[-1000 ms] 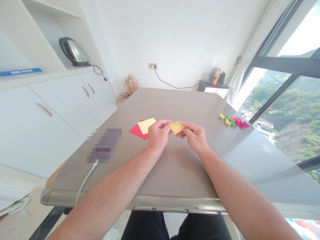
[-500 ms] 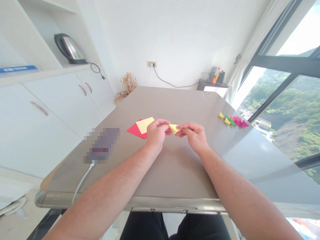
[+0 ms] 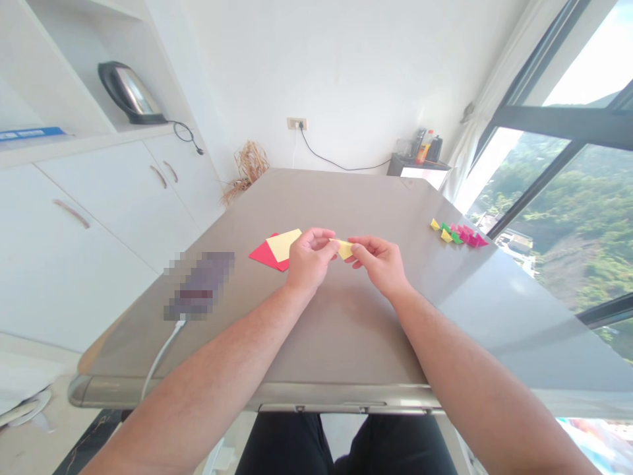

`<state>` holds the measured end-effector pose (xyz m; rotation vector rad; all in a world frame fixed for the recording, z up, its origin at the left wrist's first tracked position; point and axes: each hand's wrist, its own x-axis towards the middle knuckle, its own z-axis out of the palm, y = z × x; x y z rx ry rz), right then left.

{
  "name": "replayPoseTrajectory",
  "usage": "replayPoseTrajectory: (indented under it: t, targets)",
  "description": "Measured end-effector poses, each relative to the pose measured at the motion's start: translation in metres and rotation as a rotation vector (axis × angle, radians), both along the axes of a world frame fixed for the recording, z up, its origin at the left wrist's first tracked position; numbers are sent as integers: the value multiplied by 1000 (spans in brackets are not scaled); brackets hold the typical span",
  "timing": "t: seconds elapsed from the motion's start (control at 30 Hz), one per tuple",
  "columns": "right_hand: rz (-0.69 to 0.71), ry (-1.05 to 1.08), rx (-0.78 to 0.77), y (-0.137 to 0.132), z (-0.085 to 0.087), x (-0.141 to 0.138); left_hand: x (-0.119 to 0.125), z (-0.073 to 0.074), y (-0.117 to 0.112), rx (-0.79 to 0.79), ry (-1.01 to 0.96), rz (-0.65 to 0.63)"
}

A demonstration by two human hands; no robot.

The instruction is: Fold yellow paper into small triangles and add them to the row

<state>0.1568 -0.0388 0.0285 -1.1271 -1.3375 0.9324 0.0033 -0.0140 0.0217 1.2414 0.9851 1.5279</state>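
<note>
A small folded yellow paper [image 3: 345, 249] is pinched between both hands just above the grey table [image 3: 346, 316]. My left hand [image 3: 307, 260] grips its left end with thumb and fingers closed. My right hand [image 3: 380, 264] pinches its right end the same way. Just left of my left hand lie a flat yellow sheet [image 3: 283, 243] and a red sheet [image 3: 264, 256] under it, stacked on the table.
A row of small folded yellow, green and pink paper pieces [image 3: 457, 234] sits near the table's right edge. A blurred dark device [image 3: 200, 285] with a white cable [image 3: 158, 359] lies at the left. White cabinets and a kettle [image 3: 129, 92] stand left; a window is at right.
The yellow paper between my fingers has been folded smaller, from a broad flap to a narrow piece. Both hands have stayed close together over the table's middle.
</note>
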Motion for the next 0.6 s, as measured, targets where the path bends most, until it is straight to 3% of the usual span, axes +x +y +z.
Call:
replayPoseTrajectory:
  t: [0.27, 0.6]
  targets:
    - [-21, -46, -11, 5, -5, 1, -1, -4, 1, 30, 40, -46]
    - [-21, -25, -21, 2, 0, 0, -2, -5, 2, 42, 66, -72]
